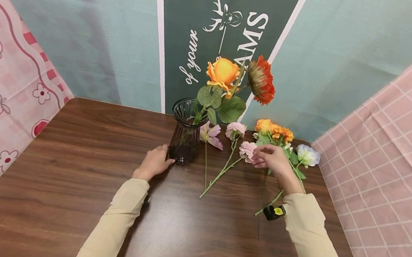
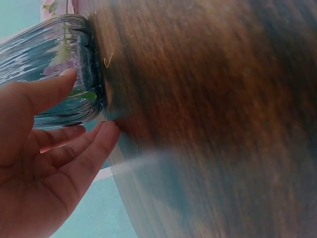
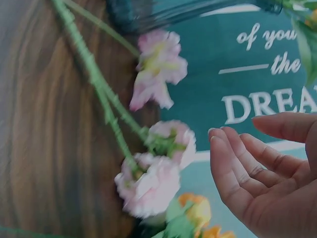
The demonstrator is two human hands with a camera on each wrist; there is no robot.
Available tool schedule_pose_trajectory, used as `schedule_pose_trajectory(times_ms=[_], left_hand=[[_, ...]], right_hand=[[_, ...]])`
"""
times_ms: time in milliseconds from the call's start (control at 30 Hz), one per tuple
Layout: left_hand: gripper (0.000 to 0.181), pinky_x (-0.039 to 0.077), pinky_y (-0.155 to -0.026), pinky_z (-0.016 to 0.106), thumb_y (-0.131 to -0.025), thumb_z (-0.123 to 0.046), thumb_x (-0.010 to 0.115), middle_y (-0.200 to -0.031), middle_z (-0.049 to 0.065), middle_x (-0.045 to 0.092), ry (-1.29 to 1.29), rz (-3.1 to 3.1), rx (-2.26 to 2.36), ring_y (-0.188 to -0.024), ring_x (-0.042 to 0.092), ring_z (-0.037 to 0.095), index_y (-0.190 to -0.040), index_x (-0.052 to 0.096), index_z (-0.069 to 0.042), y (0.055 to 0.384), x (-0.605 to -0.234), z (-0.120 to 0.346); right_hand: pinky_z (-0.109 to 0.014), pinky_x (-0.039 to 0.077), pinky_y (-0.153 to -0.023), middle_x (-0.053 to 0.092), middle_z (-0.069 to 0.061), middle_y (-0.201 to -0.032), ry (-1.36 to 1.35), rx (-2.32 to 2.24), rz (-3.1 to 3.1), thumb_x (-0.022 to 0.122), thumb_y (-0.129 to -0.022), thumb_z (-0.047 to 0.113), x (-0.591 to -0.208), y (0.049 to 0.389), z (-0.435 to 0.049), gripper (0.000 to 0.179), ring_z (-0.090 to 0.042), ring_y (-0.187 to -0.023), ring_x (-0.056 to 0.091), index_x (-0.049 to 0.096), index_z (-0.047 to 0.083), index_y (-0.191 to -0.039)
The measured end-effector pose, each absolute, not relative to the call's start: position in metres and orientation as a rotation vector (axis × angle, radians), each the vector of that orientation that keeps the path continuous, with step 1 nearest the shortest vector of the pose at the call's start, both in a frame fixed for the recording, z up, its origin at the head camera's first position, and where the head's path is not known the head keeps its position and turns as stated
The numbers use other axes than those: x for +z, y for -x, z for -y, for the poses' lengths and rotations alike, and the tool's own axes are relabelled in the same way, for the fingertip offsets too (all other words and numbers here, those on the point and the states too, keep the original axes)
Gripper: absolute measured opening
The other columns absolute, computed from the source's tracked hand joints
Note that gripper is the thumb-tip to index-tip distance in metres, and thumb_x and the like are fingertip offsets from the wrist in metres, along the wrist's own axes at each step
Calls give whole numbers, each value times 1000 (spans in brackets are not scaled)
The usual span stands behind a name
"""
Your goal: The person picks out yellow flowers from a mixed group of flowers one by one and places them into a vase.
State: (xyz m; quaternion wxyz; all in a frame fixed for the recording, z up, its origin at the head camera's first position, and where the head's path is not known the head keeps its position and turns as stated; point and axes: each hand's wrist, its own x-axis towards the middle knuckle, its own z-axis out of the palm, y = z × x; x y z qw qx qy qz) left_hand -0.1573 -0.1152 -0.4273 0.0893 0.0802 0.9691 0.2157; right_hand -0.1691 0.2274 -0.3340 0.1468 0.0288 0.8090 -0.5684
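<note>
A dark, ribbed glass vase stands upright on the table, holding an orange rose and a red-orange flower that lean right. At its base, my left hand holds the vase from the left; the left wrist view has the thumb against the glass and fingers at the other side. My right hand hovers over the flowers at the right, its fingers loosely bent with nothing between them. Near its fingertips in the head view is a pink carnation-like bloom. The right wrist view shows the hand apart from it.
Right of the vase lie a lilac flower and a branched stem with two pink blooms. Orange flowers and a pale blue-white flower lie farther right. A printed cloth hangs behind; pink cloths flank both sides.
</note>
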Motion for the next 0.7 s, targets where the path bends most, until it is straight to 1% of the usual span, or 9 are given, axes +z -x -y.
schedule_pose_trajectory(times_ms=[133,267,500,700], left_hand=[[63,38,-92,51,-90,-29,58,-125,32,45,-237,-2878,643,-111,47,43,-131,36,14,157,-427,115],[62,39,-91,51,-90,-29,59,-122,32,47,-242,-2892,656,-109,49,43,-130,37,14,157,-429,115],[62,38,-92,51,-90,-29,58,-124,32,47,-238,-2888,664,-111,47,43,-130,38,13,157,-429,115],[61,39,-91,51,-90,-29,59,-123,32,47,-234,-2889,668,-110,48,44,-129,38,13,157,-428,115]], right_hand=[[-35,55,-65,64,-12,-78,-140,-1603,-2323,47,-93,1,-347,165,-243,21,-16,-64,64,50,-16,-105],[-36,55,-66,64,-14,-78,-211,-1575,-2312,46,-93,2,-358,160,-254,22,-15,-64,63,50,-16,-105],[-32,54,-59,63,-10,-71,-371,-1455,-2332,47,-90,0,-372,151,-271,26,-14,-59,61,49,-21,-106],[-32,54,-57,60,-7,-67,-443,-1421,-2301,46,-86,-4,-382,145,-280,25,-16,-56,60,49,-22,-103]])
